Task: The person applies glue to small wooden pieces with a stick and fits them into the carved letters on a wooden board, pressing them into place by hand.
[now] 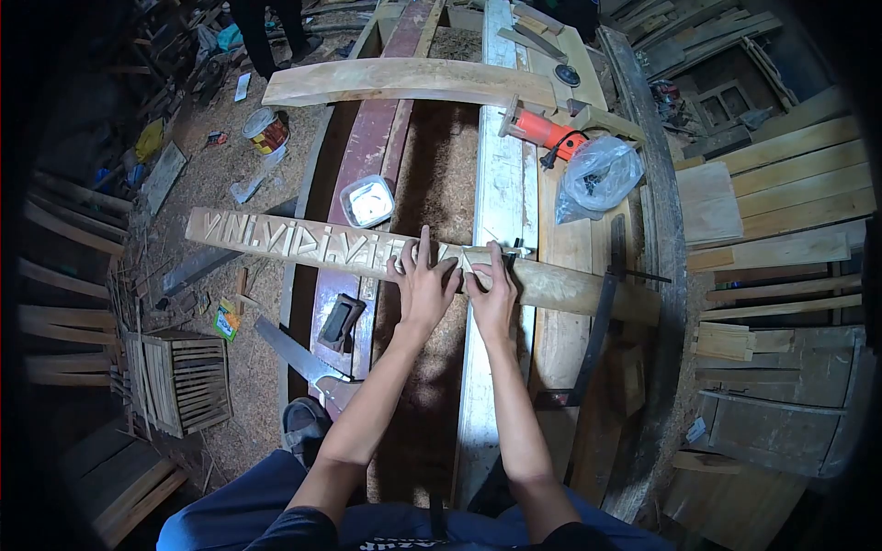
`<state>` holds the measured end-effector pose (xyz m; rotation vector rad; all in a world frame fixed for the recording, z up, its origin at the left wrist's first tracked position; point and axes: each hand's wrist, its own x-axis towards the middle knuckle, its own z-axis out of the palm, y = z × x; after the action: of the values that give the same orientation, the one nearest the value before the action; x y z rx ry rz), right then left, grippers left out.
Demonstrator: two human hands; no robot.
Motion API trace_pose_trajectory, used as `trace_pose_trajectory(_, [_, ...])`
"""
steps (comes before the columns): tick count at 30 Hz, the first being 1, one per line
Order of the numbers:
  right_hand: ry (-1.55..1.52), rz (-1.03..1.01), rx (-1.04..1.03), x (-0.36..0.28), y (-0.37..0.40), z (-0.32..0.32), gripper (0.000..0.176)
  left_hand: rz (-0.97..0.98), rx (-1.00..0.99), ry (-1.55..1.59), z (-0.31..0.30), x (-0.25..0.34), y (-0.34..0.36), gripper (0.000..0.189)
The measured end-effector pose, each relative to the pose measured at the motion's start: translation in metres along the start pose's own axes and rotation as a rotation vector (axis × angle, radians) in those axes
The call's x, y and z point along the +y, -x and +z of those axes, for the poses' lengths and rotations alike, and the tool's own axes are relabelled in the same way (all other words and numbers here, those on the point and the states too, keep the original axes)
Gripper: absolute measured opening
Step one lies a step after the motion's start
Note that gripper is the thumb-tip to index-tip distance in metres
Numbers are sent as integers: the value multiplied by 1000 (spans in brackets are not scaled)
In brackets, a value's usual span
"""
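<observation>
Both hands rest on the carved plank (276, 241), which lies crosswise on the table (501, 165). Its long axis runs left to right, and the right end sits slightly nearer.

The left hand (423, 283) lies flat with fingers spread and palm down, at the point where the carving stops. The right hand (494, 292) is just beside it, almost touching, with its fingers drawn in around a small thin light object on the far edge. Whether it grips that object cannot be told.

From the hands, the carved stretch extends left and the bare stretch right, so the left hand is nearer the carving.

The plank is pale raw wood, cut with angular V-shaped grooves in a row. The uncut part is smooth and slightly rounded.

The table is made of long worn boards running near to far, with sawdust packed between them. Also present:
- An orange angle grinder (540, 131) and a clear plastic bag (599, 173), far right.
- A small white tub (368, 201), just beyond the plank.
- A dark clamp (602, 308), crossing the plank's right end.
- A handsaw (296, 354), near left.
</observation>
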<state>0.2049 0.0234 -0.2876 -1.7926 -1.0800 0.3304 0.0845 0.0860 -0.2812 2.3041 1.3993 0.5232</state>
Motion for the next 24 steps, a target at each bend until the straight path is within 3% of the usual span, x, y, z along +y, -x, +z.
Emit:
trace_pose_trajectory(17, [18,-2,-17,0,1,-2,76,37,2,-5,-3,-1,3,29])
trace_pose_trajectory(24, [7,-5,-19,3,4,-5,75,53,127,31,-7,-14,16,27])
